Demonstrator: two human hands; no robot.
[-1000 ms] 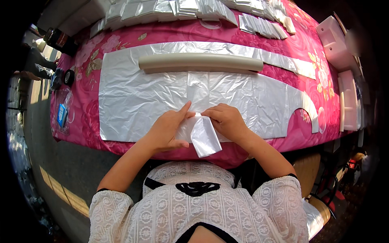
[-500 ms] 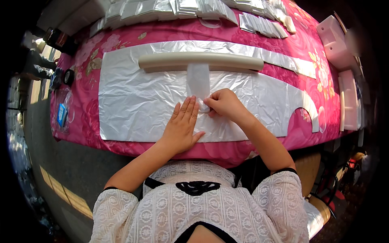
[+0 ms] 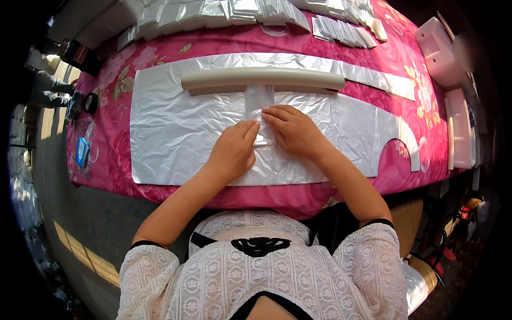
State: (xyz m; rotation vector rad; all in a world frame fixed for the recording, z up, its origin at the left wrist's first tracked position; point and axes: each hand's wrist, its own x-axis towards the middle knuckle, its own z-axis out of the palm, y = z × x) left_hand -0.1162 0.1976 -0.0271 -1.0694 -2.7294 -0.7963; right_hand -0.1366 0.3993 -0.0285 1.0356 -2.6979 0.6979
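A narrow translucent plastic strip (image 3: 260, 97) runs down the middle of a large, wrinkled silvery-white plastic bag (image 3: 170, 144) with handle cut-outs on its right. My left hand (image 3: 233, 148) rests along the strip's left side, fingers stretched together, thumb partly tucked below. From the right, my right hand (image 3: 292, 132) lays its extended fingers on the strip, its fingertips close to the left hand's. Below the fingertips a whitish crease crosses the strip. A long beige tube (image 3: 266, 78) lies across the strip's far end and the bag.
Stacks of folded silvery plastic (image 3: 213, 13) line the far edge of the pink floral tablecloth (image 3: 154, 53). A blue item in clear wrapping (image 3: 81, 152) and a black roll (image 3: 91, 102) are at left. White boxes (image 3: 440, 53) stand at right, with a chair (image 3: 408, 226) below.
My right hand has gone from pinching the strip's near end to lying with fingers extended farther up it. My left hand has drawn its fingers together and turned toward the strip.
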